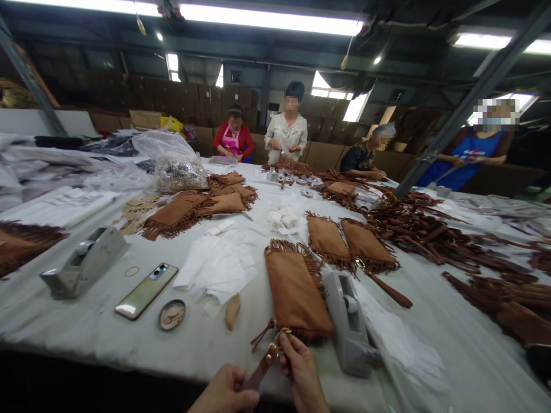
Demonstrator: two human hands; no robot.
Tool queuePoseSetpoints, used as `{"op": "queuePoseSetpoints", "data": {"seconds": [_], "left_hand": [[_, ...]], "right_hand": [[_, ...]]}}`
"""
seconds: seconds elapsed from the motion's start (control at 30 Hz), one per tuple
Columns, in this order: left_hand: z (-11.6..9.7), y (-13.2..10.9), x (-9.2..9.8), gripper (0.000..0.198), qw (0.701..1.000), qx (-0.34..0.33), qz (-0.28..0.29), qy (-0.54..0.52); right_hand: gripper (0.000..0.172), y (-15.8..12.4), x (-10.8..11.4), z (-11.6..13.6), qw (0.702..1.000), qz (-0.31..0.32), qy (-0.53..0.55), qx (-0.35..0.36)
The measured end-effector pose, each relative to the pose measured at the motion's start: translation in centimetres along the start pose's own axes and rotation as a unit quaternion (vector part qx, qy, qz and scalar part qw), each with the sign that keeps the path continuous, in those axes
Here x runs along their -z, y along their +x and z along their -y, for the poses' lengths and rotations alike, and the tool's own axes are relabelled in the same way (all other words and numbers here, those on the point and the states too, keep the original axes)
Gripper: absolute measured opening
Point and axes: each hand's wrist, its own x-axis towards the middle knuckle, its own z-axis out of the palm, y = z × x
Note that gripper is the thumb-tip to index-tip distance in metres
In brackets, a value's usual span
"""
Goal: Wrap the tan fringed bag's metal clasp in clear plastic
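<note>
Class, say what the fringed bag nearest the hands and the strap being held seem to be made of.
Fringed bag: probably tan suede or a faux version, matte and napped, edges cut into fringe. Strap, held by both hands: likely smoother brown leather with a slight sheen and a gold metal clasp.

A tan fringed pouch (297, 292) is lying on the white counter (430, 321), its brown strap (262, 367) showing a gold clasp. Grey tape dispensers (348, 321) are sitting near. A gold phone (146, 289) is gleaming left. Dark brown straps (430, 235) are piling far right.
</note>
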Motion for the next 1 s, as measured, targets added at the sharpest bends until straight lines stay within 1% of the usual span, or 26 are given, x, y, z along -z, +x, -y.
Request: {"op": "queuePoseSetpoints", "data": {"seconds": [0.1, 0.2, 0.3, 0.37, 0.43, 0.5, 0.57, 0.63, 0.7, 0.77, 0.9, 1.0], "left_hand": [[-0.6, 0.6, -1.0, 0.039, 0.999, -0.018, -0.034, -0.038], [-1.5, 1.2, -1.8, 0.040, 0.996, -0.039, -0.050, -0.055], [-1.8, 2.0, -2.1, 0.042, 0.994, -0.061, -0.063, -0.064], [-1.8, 2.4, -2.1, 0.044, 0.992, -0.075, -0.076, -0.068], [-1.7, 2.5, -2.1, 0.045, 0.990, -0.082, -0.089, -0.074], [-1.7, 2.2, -2.0, 0.047, 0.991, -0.075, -0.089, -0.072], [-1.8, 1.7, -1.9, 0.047, 0.994, -0.058, -0.077, -0.056], [-1.8, 1.3, -1.7, 0.048, 0.997, -0.038, -0.063, -0.030], [-1.7, 1.2, -1.6, 0.049, 0.998, -0.027, -0.056, -0.014], [-1.6, 1.5, -1.6, 0.050, 0.998, -0.031, -0.056, -0.011], [-1.6, 2.9, -1.8, 0.053, 0.994, -0.064, -0.088, -0.026], [-2.0, 3.7, -2.3, 0.051, 0.989, -0.090, -0.120, -0.006]], "right_hand": [[0.045, -0.1, -0.1, -0.2, 1.000, 0.009, -0.006, 0.004], [0.043, -0.4, -0.4, -0.6, 1.000, 0.015, 0.002, 0.002], [0.046, -0.8, -0.8, -1.3, 1.000, 0.012, 0.015, -0.005], [0.049, -1.1, -1.1, -1.7, 0.999, 0.024, 0.013, -0.019], [0.048, -1.4, -1.3, -1.9, 0.998, 0.047, 0.001, -0.046], [0.049, -1.6, -1.3, -1.7, 0.993, 0.064, 0.006, -0.096], [0.050, -1.5, -1.2, -1.4, 0.985, 0.051, 0.035, -0.164], [0.050, -1.2, -0.9, -1.2, 0.977, 0.016, 0.059, -0.204], [0.048, -0.7, -0.7, -1.3, 0.980, -0.009, 0.045, -0.192], [0.048, -0.1, -0.5, -1.6, 0.988, -0.014, 0.013, -0.152], [0.048, 0.6, -0.3, -2.3, 0.995, -0.042, -0.018, -0.084], [0.046, 0.6, -0.2, -2.7, 0.996, -0.043, -0.039, -0.060]]}}
